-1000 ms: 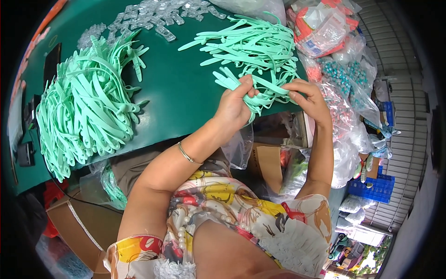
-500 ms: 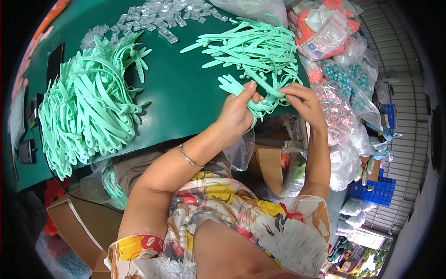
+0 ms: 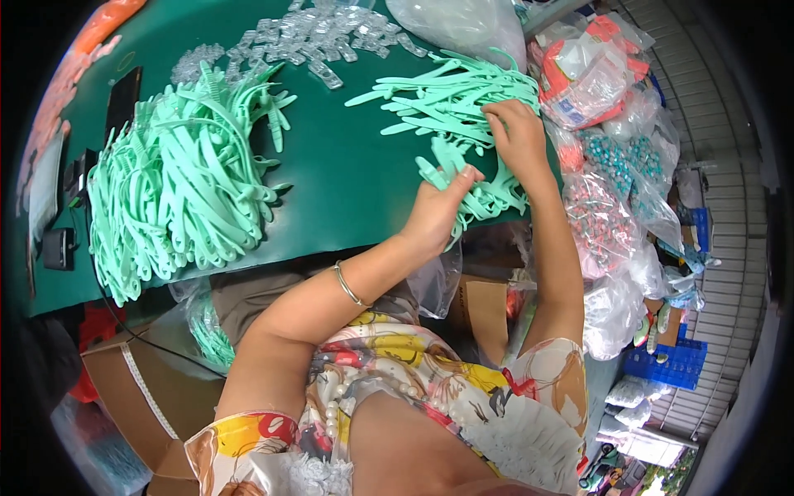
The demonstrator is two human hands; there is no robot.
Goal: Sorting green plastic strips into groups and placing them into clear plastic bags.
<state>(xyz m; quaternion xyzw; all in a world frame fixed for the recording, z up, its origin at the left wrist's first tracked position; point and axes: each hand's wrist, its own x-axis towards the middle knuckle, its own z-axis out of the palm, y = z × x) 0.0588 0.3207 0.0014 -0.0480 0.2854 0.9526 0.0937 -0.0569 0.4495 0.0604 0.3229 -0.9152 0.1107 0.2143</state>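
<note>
My left hand (image 3: 437,213) is closed around a small bunch of mint-green rubber straps (image 3: 447,155), their ends sticking up past the thumb. Loose looped ends hang below and right of that fist, by the table edge. My right hand (image 3: 523,145) is over the right-hand pile of the same straps (image 3: 442,95). Its thumb and forefinger reach onto the pile, bent and slightly apart, with no strap visibly gripped between them. A larger heap of mint-green straps (image 3: 174,182) lies at the left of the table.
Clear plastic clips (image 3: 318,37) are scattered at the back of the green table (image 3: 331,178). A black phone-like slab (image 3: 122,103) lies behind the left heap. Filled plastic bags (image 3: 608,219) crowd the right side. Cardboard boxes (image 3: 136,393) stand below the table edge.
My right hand has left the strap at the bunch and moved up to the right-hand pile. The left hand keeps its bunch, now held more upright. The view has shifted slightly.
</note>
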